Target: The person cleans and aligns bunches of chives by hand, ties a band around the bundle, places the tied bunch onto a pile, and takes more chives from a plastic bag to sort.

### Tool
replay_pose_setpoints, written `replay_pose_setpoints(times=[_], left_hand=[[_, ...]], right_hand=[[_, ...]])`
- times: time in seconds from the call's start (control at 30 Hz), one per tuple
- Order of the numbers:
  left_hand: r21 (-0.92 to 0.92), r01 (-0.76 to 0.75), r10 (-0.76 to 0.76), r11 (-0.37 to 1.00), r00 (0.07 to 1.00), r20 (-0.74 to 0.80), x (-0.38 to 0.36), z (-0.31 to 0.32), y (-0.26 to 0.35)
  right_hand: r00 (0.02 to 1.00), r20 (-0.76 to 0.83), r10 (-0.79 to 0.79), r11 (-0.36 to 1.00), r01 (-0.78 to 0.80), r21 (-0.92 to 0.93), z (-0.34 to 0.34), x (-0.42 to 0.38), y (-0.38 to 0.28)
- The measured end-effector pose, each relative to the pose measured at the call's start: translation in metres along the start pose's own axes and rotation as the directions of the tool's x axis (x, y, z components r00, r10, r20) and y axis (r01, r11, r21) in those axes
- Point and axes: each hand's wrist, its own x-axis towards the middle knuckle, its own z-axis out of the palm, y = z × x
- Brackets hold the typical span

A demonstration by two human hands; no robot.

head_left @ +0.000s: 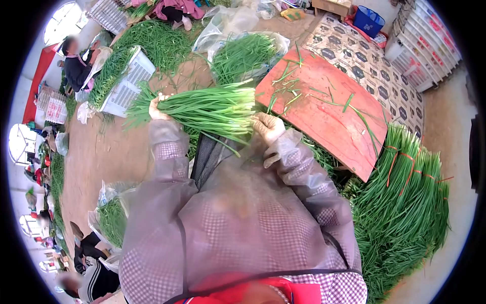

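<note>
A thick bunch of garlic chives (207, 109) lies sideways in front of my chest, pale stem ends to the right and green tips to the left. My left hand (159, 108) is wrapped around its leafy part. At the stem end my right hand (269, 127) is closed, its fingertips pinched against the lower stalks. A few stalks hang below the bunch. Just right of that hand is a red board (324, 111) with loose chive scraps on it.
Tied chive bundles (405, 172) are piled at my right. Ahead are a plastic bag of chives (245, 53), a white crate (132, 83) and a loose chive heap (157, 43). Stacked white crates (422, 45) stand at the far right. Other people (78, 66) sit along the left.
</note>
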Motion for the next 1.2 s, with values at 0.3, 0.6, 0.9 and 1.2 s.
replay_pose_setpoints(times=[0.3, 0.6, 0.9, 1.2], left_hand=[[0.109, -0.036, 0.050, 0.993, 0.991, -0.128, 0.005, -0.002, -0.005], [0.111, -0.095, 0.091, 0.989, 0.995, 0.039, 0.017, 0.027, 0.001], [0.106, 0.071, -0.067, 0.992, 0.997, -0.040, 0.018, 0.051, 0.013], [0.199, -0.024, 0.045, 0.980, 0.994, -0.102, 0.018, 0.089, 0.019]], right_hand=[[0.971, -0.056, 0.231, 0.941, -0.209, 0.264, -0.074, -0.009, 0.025], [0.986, -0.164, 0.039, 0.990, -0.016, 0.138, -0.045, 0.023, 0.004], [0.994, -0.107, 0.008, 1.000, -0.009, -0.008, -0.025, 0.030, -0.030], [0.989, -0.087, 0.122, 0.984, -0.132, -0.121, -0.020, 0.033, -0.055]])
